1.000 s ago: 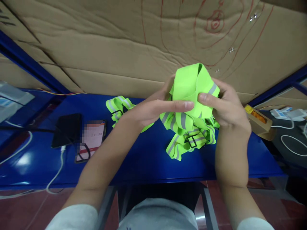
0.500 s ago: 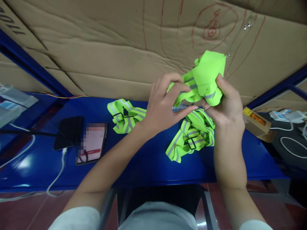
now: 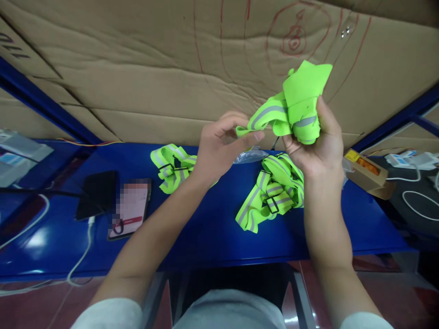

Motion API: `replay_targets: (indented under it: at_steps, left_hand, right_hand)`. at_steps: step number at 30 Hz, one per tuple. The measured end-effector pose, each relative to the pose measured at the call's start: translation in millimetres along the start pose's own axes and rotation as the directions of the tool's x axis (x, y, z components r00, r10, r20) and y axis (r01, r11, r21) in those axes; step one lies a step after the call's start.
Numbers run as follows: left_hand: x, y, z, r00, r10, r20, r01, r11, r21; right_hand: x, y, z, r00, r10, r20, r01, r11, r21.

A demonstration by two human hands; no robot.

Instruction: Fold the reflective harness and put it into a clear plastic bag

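My right hand (image 3: 318, 141) grips a bundled neon-green reflective strap (image 3: 303, 98) with a grey stripe, held up above the table in front of the cardboard. My left hand (image 3: 224, 146) pinches a loose end of the same strap between thumb and fingers, and a band runs from it to the bundle. Below, a second reflective strap (image 3: 254, 208) with black buckles lies crumpled on the blue table (image 3: 219, 233). Another crumpled reflective strap (image 3: 171, 171) lies to the left, partly behind my left forearm. Clear plastic film (image 3: 252, 156) shows between my hands.
A phone (image 3: 132, 210) and a black flat device (image 3: 96, 194) with a white cable lie at left. A small open cardboard box (image 3: 365, 171) stands at right. A tall cardboard sheet (image 3: 147, 68) with red drawn lines rises behind the table.
My left hand has moved left with the strap end, drawing the band out from the bundle. My right hand has tilted the bundle and raised it slightly. More plastic film shows.
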State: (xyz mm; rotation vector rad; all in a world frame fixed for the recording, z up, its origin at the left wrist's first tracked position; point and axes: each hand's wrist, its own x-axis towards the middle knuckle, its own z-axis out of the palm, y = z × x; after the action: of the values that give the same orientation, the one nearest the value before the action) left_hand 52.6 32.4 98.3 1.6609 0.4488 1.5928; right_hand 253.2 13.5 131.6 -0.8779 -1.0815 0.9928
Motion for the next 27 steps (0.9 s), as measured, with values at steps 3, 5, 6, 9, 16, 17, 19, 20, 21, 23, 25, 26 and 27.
replay_targets:
  at_steps: [3,5,6,9,16,17,19,20,21,23,25,26,27]
  left_hand:
    - [1,-3,-0.7,0.996,-0.070,0.045,0.074,0.993,-0.093]
    - [1,-2,-4.0,0.992,-0.095,0.087,0.104,0.989,-0.109]
    - [2,0,-7.0,0.988,-0.095,0.124,0.109,0.988,-0.106]
    - [5,7,-19.9,0.946,-0.120,0.301,0.138,0.990,-0.038]
    - [13,11,-42.8,0.879,-0.177,0.443,0.060,0.962,0.265]
    - [13,9,-43.6,0.877,-0.165,0.451,0.026,0.954,0.300]
    - [13,5,-43.8,0.866,-0.137,0.480,-0.084,0.907,0.412]
    - [13,4,-43.1,0.856,-0.131,0.500,-0.146,0.867,0.477]
    - [12,3,-41.9,0.843,-0.132,0.521,-0.201,0.821,0.534]
    - [10,2,-37.9,0.824,-0.136,0.550,-0.276,0.752,0.599]
    - [7,2,-32.1,0.837,-0.132,0.531,-0.288,0.719,0.633]
    - [6,2,-28.9,0.858,-0.136,0.496,-0.267,0.707,0.655]
    - [4,3,-25.9,0.879,-0.148,0.454,-0.234,0.695,0.679]
  right_hand:
    - [2,0,0,0.999,-0.034,0.002,0.034,0.999,0.004]
    - [2,0,1,0.999,-0.028,-0.022,0.029,0.998,0.053]
    - [2,-1,1,0.999,-0.017,-0.034,0.020,0.997,0.081]
    - [0,-4,-1,0.999,0.007,-0.052,0.000,0.993,0.119]
    - [-2,-13,-6,0.997,0.043,-0.059,-0.034,0.989,0.147]
    - [-1,-14,-6,0.997,0.047,-0.058,-0.038,0.987,0.155]
    - [-1,-15,-7,0.998,0.041,-0.052,-0.031,0.985,0.171]
    - [0,-16,-8,0.998,0.035,-0.047,-0.025,0.983,0.183]
    - [0,-16,-9,0.999,0.032,-0.040,-0.024,0.980,0.199]
    - [1,-16,-10,0.999,0.040,-0.021,-0.034,0.970,0.239]
    - [-1,-17,-9,0.998,0.058,0.007,-0.058,0.960,0.274]
    - [-2,-17,-7,0.998,0.063,0.027,-0.068,0.953,0.294]
    - [-4,-18,-5,0.997,0.060,0.049,-0.072,0.946,0.315]
